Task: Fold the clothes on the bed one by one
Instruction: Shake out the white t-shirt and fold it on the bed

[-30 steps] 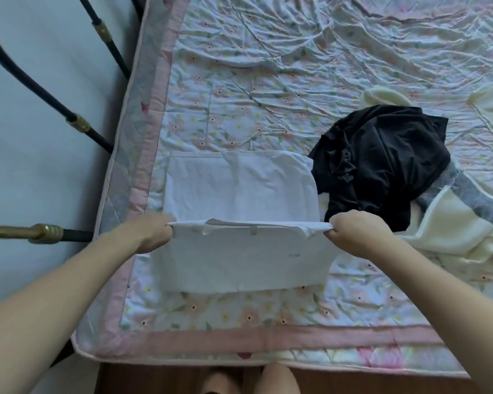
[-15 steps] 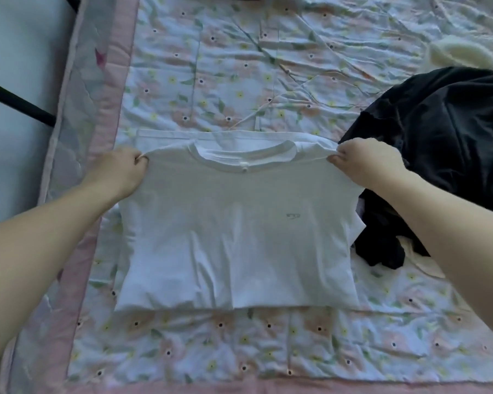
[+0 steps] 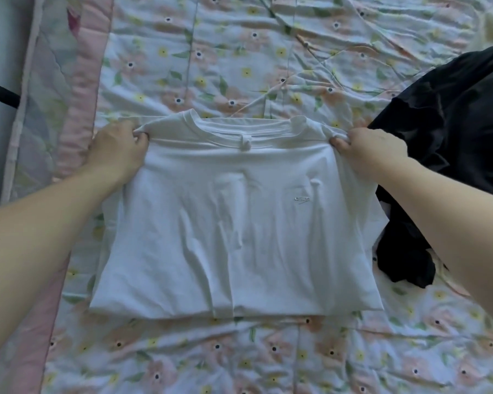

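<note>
Quilt [image 3: 239, 362] with pink flowers covers the bed. On it, in the middle, lies a white T-shirt [image 3: 233, 231], folded flat, collar at 12 o'clock. The left hand [image 3: 117, 155] pinches the shirt's shoulder at 10 o'clock, fingers curled on the cloth. The right hand [image 3: 367, 149] pinches the other shoulder at 2 o'clock the same way. A black garment [image 3: 452, 143] is bunched at 3 o'clock, touching the shirt's edge.

The crumpled black garment [image 3: 450, 143] is running off the right edge, its shape unreadable. The small grey logo [image 3: 302, 199] on the folded white cotton T-shirt [image 3: 233, 228] is showing too tiny to read.
</note>
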